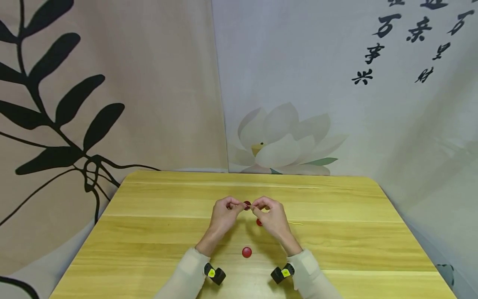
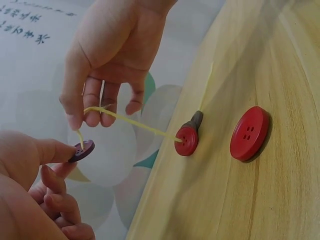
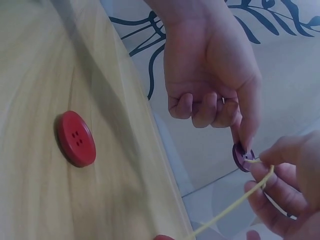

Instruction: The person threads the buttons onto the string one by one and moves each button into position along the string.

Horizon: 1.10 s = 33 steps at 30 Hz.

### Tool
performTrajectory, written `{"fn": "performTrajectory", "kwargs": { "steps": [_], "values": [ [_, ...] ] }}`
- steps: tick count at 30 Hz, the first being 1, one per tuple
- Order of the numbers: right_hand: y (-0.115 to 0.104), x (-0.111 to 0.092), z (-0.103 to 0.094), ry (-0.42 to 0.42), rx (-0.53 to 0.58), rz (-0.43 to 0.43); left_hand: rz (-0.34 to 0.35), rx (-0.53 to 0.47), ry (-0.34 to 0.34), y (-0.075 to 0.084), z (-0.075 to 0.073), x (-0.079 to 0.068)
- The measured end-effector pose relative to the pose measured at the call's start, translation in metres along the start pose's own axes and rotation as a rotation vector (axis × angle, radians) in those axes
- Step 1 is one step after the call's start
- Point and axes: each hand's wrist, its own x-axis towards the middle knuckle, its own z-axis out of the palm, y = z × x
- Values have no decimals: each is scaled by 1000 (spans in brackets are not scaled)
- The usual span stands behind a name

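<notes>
Above the table, my left hand [image 1: 223, 215] pinches a small purple button [image 2: 84, 151] by its edge, between thumb and finger. My right hand [image 1: 272, 216] pinches a yellow string [image 2: 130, 121] close beside that button. The string's end enters a hole in the purple button, seen in both wrist views. From my right fingers the string runs down to a red four-hole button [image 2: 186, 142], which stands tilted with a dark piece [image 2: 197, 120] behind it. In the head view, my right hand partly covers this red button.
A larger loose red button [image 1: 247, 252] lies on the wooden table [image 1: 354, 241], nearer me, between my forearms. The string's free tail [image 1: 296, 223] extends along the tabletop to the right of my right hand. A printed cloth backdrop [image 1: 171, 104] hangs behind the table's far edge.
</notes>
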Motion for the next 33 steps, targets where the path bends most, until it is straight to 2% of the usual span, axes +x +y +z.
{"fn": "performTrajectory", "kwargs": {
  "steps": [8,18,24,33],
  "values": [
    [2,0,2,-6,16,-15,0,-3,-1,1,1,0],
    [5,-3,4,-12,41,28,-14,7,-7,0,1,-2],
    [7,-5,7,-5,61,0,-22,10,-13,-6,1,-4],
    [12,-6,9,-2,45,-17,-16,-39,0,-10,2,-2]
  ]
}}
